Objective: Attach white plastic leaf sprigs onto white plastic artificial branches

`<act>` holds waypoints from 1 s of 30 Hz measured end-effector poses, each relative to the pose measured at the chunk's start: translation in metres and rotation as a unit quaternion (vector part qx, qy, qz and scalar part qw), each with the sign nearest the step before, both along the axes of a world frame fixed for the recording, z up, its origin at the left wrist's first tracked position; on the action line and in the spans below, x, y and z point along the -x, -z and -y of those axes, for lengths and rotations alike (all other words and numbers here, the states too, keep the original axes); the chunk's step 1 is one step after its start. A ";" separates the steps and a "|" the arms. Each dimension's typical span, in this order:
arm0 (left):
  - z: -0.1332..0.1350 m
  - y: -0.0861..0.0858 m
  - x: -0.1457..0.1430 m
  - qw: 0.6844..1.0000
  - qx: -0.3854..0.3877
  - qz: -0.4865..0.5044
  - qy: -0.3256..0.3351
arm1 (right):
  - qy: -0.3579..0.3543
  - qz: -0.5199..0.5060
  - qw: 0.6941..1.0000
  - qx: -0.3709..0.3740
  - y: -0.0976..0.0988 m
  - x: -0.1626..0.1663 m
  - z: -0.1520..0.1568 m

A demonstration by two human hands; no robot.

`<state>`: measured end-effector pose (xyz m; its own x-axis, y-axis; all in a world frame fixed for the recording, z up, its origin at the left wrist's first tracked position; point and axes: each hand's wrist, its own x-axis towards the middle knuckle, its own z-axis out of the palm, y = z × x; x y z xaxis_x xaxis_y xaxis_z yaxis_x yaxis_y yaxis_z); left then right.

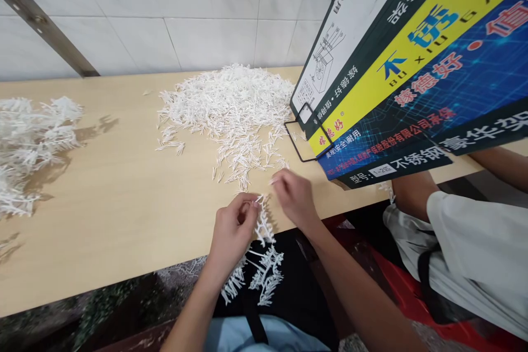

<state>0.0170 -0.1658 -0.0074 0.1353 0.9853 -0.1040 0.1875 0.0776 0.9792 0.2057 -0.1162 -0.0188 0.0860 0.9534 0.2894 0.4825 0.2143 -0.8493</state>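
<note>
My left hand (233, 228) is closed in a pinch on the top end of a white branched plastic sprig (264, 229), which hangs down at the table's front edge. Just right of it, my right hand (293, 198) is held closed, thumb against finger, apart from the sprig. Whatever is between those fingertips is too small to make out. More white sprigs (268, 275) lie on my lap below. A heap of small white stick-like pieces (235, 96) covers the table beyond my hands, with loose ones scattered toward me.
A large printed carton (412, 71) stands tilted on the right, a black wire frame (307, 135) at its corner. On the left lies a pile of white sprigs (39, 143). Behind the carton sits another person in a white sleeve (478, 242). A tiled wall (198, 11) backs the table (124, 203).
</note>
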 end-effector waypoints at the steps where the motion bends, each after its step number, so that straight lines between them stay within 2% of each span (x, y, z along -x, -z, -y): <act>1: 0.002 0.001 0.002 1.000 0.004 0.012 -0.001 | 0.055 -0.040 0.998 0.006 0.002 -0.002 -0.001; 3: 0.005 0.004 0.005 0.999 0.013 0.042 -0.019 | 0.112 -0.089 0.990 0.015 0.004 -0.004 -0.003; 4: 0.006 0.005 0.006 0.998 0.018 0.055 -0.037 | 0.095 -0.082 0.992 0.013 0.003 -0.003 -0.003; 7: 0.004 0.004 0.007 0.993 0.029 0.076 -0.087 | -0.051 0.007 0.999 -0.013 -0.006 0.003 0.000; 11: 0.000 0.003 0.004 0.993 0.027 0.068 -0.095 | -0.222 0.065 0.972 -0.047 -0.015 0.005 0.002; 15: 0.000 0.005 0.005 0.994 0.017 0.056 -0.091 | -0.289 0.110 0.948 -0.074 -0.013 0.002 0.000; 18: 0.001 0.007 0.007 0.996 0.008 0.053 -0.075 | -0.309 0.081 0.945 -0.068 -0.015 0.001 0.000; 23: 0.003 0.006 0.009 0.997 0.009 0.078 -0.026 | -0.269 0.063 0.961 -0.025 -0.016 0.002 0.003; 25: 0.005 0.006 0.010 0.995 0.010 0.097 -0.017 | -0.195 0.067 0.978 -0.022 -0.010 0.001 0.002; 27: 0.008 0.006 0.011 0.992 0.008 0.116 -0.036 | -0.080 0.028 0.996 -0.014 -0.004 -0.001 -0.001; 29: 0.010 0.006 0.011 0.990 0.010 0.127 -0.068 | 0.016 -0.033 0.999 -0.004 0.001 -0.001 -0.004; 30: 0.010 0.006 0.010 0.989 0.010 0.124 -0.081 | 0.032 -0.050 0.998 -0.003 0.001 0.000 -0.005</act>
<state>0.0067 -0.1756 -0.0135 0.0000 0.9942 -0.1075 -0.0747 0.1072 0.9914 0.2060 -0.1117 -0.0197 0.1760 0.9433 0.2813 0.4086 0.1900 -0.8927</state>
